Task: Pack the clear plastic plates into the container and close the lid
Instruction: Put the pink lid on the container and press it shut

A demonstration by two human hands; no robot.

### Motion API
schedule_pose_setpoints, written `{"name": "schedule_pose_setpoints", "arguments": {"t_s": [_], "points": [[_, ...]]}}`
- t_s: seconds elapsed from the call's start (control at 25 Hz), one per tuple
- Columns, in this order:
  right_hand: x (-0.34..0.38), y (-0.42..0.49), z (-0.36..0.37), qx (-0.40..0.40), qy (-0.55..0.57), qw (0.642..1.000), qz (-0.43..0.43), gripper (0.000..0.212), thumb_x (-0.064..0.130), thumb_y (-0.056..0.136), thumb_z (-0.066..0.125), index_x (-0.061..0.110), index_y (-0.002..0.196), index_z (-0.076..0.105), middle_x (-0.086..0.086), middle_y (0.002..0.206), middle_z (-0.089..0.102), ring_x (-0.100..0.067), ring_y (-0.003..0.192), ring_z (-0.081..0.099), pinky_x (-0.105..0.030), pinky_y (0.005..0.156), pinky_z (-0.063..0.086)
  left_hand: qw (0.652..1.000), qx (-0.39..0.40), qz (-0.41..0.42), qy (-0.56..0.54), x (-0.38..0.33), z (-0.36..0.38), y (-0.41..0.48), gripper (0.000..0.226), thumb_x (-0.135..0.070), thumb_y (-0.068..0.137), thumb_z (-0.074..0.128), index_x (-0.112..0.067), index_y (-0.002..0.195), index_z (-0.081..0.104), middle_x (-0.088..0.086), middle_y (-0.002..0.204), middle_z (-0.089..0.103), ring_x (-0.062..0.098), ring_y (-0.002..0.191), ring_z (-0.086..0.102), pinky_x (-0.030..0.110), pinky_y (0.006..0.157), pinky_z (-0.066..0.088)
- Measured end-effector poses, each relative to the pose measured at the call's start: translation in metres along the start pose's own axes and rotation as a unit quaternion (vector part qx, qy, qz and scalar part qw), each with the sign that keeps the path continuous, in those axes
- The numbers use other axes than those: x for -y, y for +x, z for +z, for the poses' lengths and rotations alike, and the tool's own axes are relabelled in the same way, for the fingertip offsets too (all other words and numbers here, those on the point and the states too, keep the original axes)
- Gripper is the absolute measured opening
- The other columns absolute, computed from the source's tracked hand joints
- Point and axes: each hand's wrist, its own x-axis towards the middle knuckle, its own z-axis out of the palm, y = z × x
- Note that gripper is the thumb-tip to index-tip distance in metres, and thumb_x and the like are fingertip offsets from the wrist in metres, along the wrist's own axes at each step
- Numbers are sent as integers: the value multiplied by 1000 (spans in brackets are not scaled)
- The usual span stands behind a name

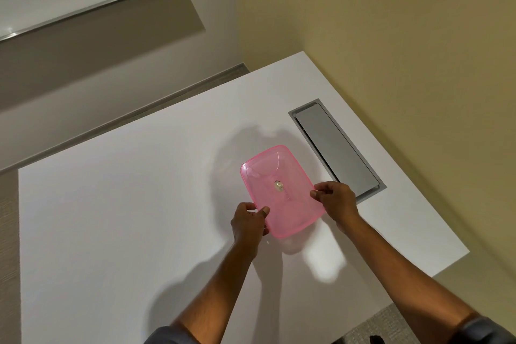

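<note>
Both hands grip the pink translucent lid [280, 190] at its near corners: the left hand [247, 222] with fingers pinched on the left edge, the right hand [336, 202] likewise on the right. The lid sits above the white bench [125, 204], probably over the container, though that is hidden. Press evenly round the rim, corner by corner. No writing is readable; a small round vent sits mid-lid.

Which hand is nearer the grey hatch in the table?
Right. The right hand grips the pink lid on the side beside the hatch; the left hand grips the opposite side, farther away.
</note>
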Motion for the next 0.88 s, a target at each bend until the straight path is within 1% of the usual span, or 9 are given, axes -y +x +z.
{"name": "schedule_pose_setpoints", "arguments": {"t_s": [0.16, 0.28, 0.32, 0.36, 0.4, 0.48, 0.56, 0.76, 0.88], "points": [[-5, -1, -2, -5, -3, 1000, -4, 22, 11, 86, 88, 7, 107, 84, -3, 98, 79, -18, 91, 72, -33, 91, 57, 999, 42, -30, -4, 2, -3, 4, 26, -19, 98, 81, -5, 110, 62, 18, 110, 75, 34, 89, 80, 34, 58, 66], [-7, 0, 0, -15, -37, 999, -30, 13, 12, 88, 86, 2, 97, 84, -3, 87, 77, -7, 77, 70, -22, 80, 57, 998, 57, -38, -9, 3, -2, 8, 25, -17, 100, 79, -4, 107, 60, 19, 111, 74, 36, 94, 80, 34, 59, 66], [-8, -1, 0, -10, -46, 999, -25, 19, 16, 90, 85, -2, 86, 80, -4, 79, 73, -2, 67, 67, -17, 71, 54, 998, 55, -37, -8, 4, -1, 9, 23, -17, 100, 78, -5, 104, 59, 19, 112, 72, 37, 96, 79, 35, 59, 66], [-12, -1, 0, -1, -48, 999, -9, 34, 22, 92, 83, -7, 77, 73, -8, 70, 68, -4, 57, 63, -19, 65, 52, 998, 50, -34, -6, 4, 0, 9, 23, -16, 100, 78, -6, 102, 58, 19, 113, 71, 38, 97, 78, 36, 60, 66], [-17, -1, 0, 6, -40, 999, 18, 44, 28, 93, 82, -8, 72, 68, -15, 65, 64, -11, 53, 60, -28, 64, 52, 999, 45, -30, -3, 4, 1, 9, 23, -17, 100, 78, -6, 101, 58, 19, 114, 71, 38, 98, 77, 36, 60, 66], [-27, -4, -5, 31, 14, 997, 73, 43, 33, 92, 83, -5, 76, 71, -27, 70, 71, -23, 53, 60, -37, 64, 52, 999, 34, -20, 5, 5, 4, 9, 23, -17, 99, 77, -5, 101, 58, 18, 114, 69, 38, 100, 76, 36, 60, 67], [-34, -6, -8, 44, 92, 989, 107, 31, 27, 88, 87, -3, 86, 78, -32, 81, 75, -25, 56, 62, -35, 62, 52, 1000, 23, -13, 13, 4, 7, 7, 22, -18, 99, 76, -6, 99, 57, 17, 113, 68, 38, 102, 74, 36, 59, 66], [-34, -9, -3, -24, 132, 983, 126, 12, 9, 85, 88, 0, 86, 81, -24, 84, 80, -25, 60, 70, -35, 68, 65, 1000, 13, -7, 17, 3, 13, 1, 21, -17, 99, 74, -7, 100, 55, 17, 113, 66, 37, 100, 72, 39, 62, 67], [-35, -8, -8, 2, 158, 979, 131, 13, 9, 82, 90, 0, 85, 82, -26, 81, 79, -31, 64, 70, -42, 80, 65, 1000, 7, 0, 27, 2, 13, 3, 21, -16, 99, 72, -4, 103, 55, 16, 111, 65, 37, 100, 70, 36, 57, 65]]}}
